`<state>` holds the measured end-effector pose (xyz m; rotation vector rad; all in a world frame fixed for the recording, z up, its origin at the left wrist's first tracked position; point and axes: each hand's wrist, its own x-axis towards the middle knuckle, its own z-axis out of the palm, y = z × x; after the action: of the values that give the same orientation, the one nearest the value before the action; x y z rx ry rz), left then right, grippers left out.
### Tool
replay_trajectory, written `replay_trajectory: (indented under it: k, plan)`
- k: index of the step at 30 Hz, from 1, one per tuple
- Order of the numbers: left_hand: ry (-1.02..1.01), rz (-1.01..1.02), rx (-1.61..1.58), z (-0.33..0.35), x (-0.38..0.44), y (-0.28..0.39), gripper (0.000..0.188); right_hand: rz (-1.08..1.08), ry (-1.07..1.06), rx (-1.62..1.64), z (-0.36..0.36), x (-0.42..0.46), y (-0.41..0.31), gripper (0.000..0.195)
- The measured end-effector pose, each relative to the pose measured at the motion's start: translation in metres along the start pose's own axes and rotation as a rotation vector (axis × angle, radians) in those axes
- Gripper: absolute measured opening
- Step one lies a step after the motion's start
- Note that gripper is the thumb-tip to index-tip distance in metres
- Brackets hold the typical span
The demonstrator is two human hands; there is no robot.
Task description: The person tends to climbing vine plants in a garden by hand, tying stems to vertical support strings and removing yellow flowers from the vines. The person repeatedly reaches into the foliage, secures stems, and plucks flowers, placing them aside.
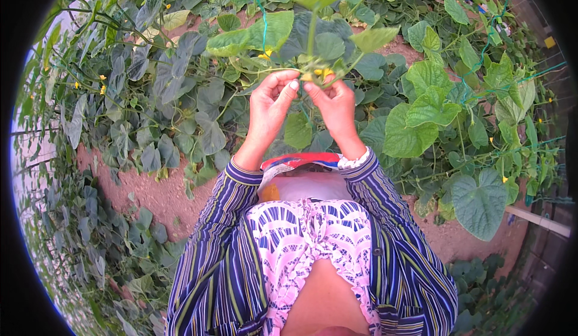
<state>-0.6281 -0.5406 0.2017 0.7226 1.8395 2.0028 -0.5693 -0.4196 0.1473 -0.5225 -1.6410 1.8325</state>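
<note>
Both my hands are raised in front of me at a climbing vine with yellow flowers (323,71) and broad green leaves (257,33). My left hand (273,103) pinches a thin tendril or stem between thumb and forefinger, its tips beside the vine's stem. Just to the right, my right hand (333,103) has thumb and fingers closed on a part of the same vine near the flowers; exactly which part is hidden by the fingers. A green twine (264,24) hangs down to the left of the vine's upper stem. Below the hands is a single rounded leaf (298,130).
An open plastic bag (307,186) with a red and blue rim is at my waist. Dense vines stand left and right, with more green twine (485,49) at the right. Bare soil (149,191) shows between rows. A pale bar (537,221) lies at the far right.
</note>
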Motion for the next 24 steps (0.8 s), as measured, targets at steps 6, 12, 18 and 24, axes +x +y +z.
replay_trajectory:
  k: [6,12,18,24]
  plan:
    - [-0.050,0.001,0.006,-0.012,-0.027,-0.035,0.016,0.162,0.022,0.144,-0.012,0.028,-0.032,0.023]
    - [0.067,0.014,0.234,-0.025,-0.011,-0.079,0.032,0.303,-0.078,0.297,0.013,0.038,-0.046,0.028]
    - [-0.170,-0.236,0.025,-0.050,0.014,-0.103,0.035,0.320,-0.160,0.291,0.034,0.038,-0.056,0.035]
    - [-0.087,-0.086,-0.062,-0.047,0.017,-0.087,0.030,0.303,-0.152,0.299,0.037,0.040,-0.051,0.031]
